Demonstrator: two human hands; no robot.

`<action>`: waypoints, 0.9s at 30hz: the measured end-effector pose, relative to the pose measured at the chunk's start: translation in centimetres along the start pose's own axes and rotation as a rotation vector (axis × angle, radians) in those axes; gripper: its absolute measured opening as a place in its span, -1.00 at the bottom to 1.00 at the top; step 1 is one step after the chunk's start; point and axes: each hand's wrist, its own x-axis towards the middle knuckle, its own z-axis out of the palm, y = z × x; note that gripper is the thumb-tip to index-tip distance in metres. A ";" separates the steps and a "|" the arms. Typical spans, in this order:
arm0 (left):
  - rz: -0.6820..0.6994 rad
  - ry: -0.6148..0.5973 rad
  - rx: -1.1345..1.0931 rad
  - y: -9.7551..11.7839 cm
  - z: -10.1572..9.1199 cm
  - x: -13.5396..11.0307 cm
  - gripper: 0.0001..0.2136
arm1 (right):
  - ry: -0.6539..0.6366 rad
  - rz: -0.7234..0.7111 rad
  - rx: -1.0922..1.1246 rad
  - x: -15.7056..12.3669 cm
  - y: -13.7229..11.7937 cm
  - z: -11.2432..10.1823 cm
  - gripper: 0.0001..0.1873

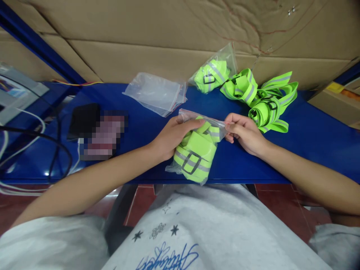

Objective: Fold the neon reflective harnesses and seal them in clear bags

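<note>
A clear zip bag (pixel 222 133) hangs between my two hands over the front edge of the blue table. Inside it lies a folded neon-yellow reflective strap (pixel 198 144) with grey stripes and a black buckle (pixel 191 162). My left hand (pixel 176 135) grips the bag's left side, thumb across the front near the top. At the top right corner, my right hand (pixel 242 131) pinches the bag's red-lined zip edge between thumb and fingers. Whether the zip is closed along its whole length I cannot tell.
Flat empty zip bags (pixel 156 92) lie at the back of the table (pixel 135 150). Beside them leans another bagged strap (pixel 212 75), then loose rolled straps (pixel 267 107). A black object (pixel 83 120) and cables (pixel 33 135) occupy the left. Cardboard (pixel 157 30) walls the back.
</note>
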 end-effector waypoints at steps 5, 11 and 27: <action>0.013 -0.008 0.020 0.0 -0.1 0.0 -0.75 | -0.045 -0.011 -0.043 0.0 0.1 0.1 -0.87; 0.039 0.024 0.051 0.0 -0.1 0.2 -0.84 | -0.071 -0.047 -0.099 0.1 0.2 -0.1 -0.87; 0.086 -0.005 0.118 -0.1 -0.5 0.4 -0.83 | -0.100 -0.064 -0.175 0.0 0.2 -0.3 -0.72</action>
